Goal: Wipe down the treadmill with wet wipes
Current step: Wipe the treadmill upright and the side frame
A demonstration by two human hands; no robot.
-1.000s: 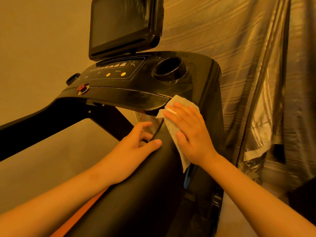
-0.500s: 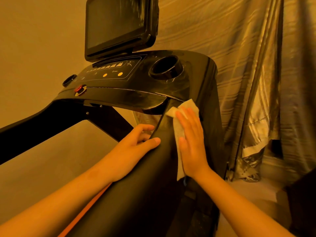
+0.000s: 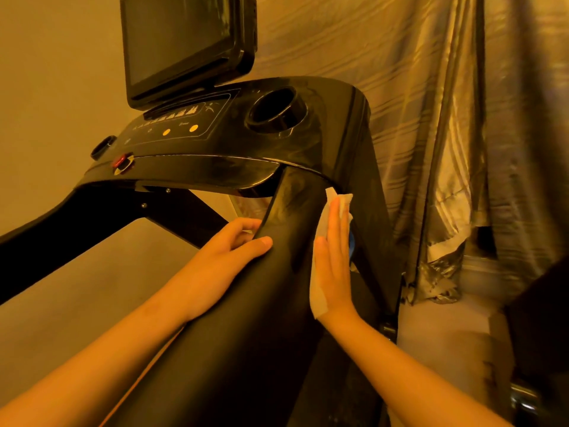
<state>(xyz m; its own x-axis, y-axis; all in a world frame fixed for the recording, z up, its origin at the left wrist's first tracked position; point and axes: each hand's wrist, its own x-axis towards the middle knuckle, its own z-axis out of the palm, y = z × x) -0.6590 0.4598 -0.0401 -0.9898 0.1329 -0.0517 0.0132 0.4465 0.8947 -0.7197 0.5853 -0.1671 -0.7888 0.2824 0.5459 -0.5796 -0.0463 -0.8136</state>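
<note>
Mid-wipe. Our right hand [image 3: 334, 266], fingers straight, presses the wipe [image 3: 317, 298] flat on the rail's [image 3: 277, 303] right side, just under the console [image 3: 308, 155]. Left hand [image 3: 215, 266] grips the rail's left edge, thumb on top. Next, we judge: stroke nearward with even pressure.

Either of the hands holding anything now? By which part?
Left hand grips the treadmill handrail at its left edge, thumb on top, fingers curled under. Right hand holds nothing: straight fingers press the wet wipe flat against the handrail's right side.
</note>
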